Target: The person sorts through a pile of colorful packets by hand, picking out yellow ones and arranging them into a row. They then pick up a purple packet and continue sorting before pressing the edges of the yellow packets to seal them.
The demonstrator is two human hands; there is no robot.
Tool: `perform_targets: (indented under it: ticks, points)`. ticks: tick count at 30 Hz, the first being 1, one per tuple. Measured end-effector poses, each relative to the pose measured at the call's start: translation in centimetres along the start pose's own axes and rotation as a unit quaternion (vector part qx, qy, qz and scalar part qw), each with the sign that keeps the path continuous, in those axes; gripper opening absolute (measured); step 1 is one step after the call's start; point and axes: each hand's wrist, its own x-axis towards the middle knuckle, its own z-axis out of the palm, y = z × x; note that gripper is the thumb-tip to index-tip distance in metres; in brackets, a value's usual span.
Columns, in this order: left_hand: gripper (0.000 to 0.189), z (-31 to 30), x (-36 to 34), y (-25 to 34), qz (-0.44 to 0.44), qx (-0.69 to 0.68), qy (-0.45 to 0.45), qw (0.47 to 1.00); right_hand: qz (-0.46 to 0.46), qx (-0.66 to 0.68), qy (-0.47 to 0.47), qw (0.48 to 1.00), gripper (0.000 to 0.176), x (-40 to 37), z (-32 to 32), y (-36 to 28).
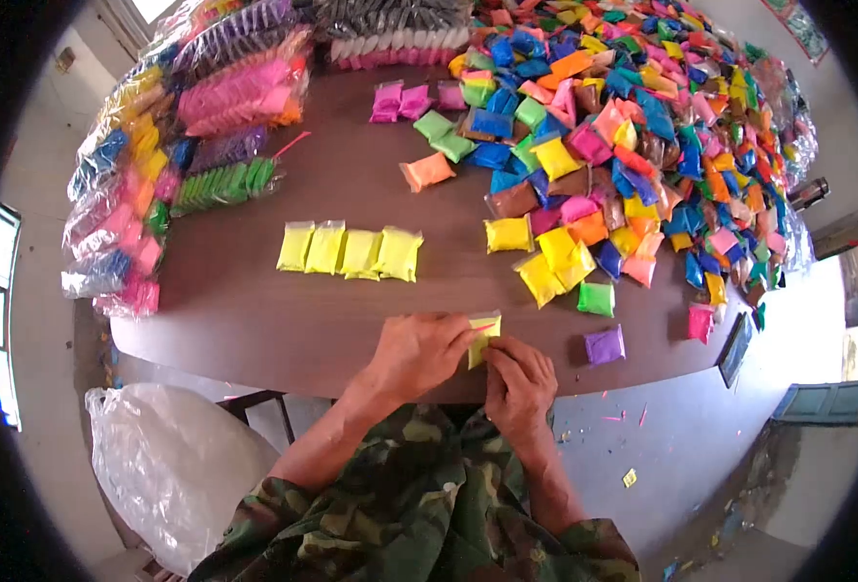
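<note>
A small yellow clear-plastic packet (pixel 483 351) lies at the table's near edge between my hands. My left hand (pixel 417 351) is closed around a thin pink stick (pixel 484 328), whose tip reaches across the upper part of the packet. With thumb and fingers pinched together, my right hand (pixel 520 380) grips the packet's right edge. Farther off, a row of several yellow packets (pixel 359 252) lies side by side on the brown table (pixel 245 308). To the right of my hands are a purple packet (pixel 604 344) and a green packet (pixel 597 299).
A large heap of mixed coloured packets (pixel 584 145) covers the right side. Stacked bundles of packets (pixel 235 102) line the left and back. Another pink stick (pixel 292 145) rests by the green bundle (pixel 225 184). A clear plastic bag (pixel 172 466) stands lower left.
</note>
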Motion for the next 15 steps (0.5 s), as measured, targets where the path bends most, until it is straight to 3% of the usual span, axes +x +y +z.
perform_targets:
  ticks: [5, 11, 15]
  points:
    - [0.025, 0.1, 1.2, -0.8, -0.039, 0.081, -0.029, 0.996, 0.004, 0.002, -0.001, 1.000, 0.024, 0.3, -0.2, -0.3]
    - [0.027, 0.7, 1.2, -0.1, 0.034, 0.056, -0.061, 0.996, 0.001, -0.001, 0.008, 1.000, 0.022, 0.1, 0.0, 0.1]
    - [0.028, 0.0, 2.7, -0.6, 0.023, 0.151, -0.128, 0.980, 0.003, 0.008, 0.008, 1.000, 0.022, 0.2, -0.2, -0.2]
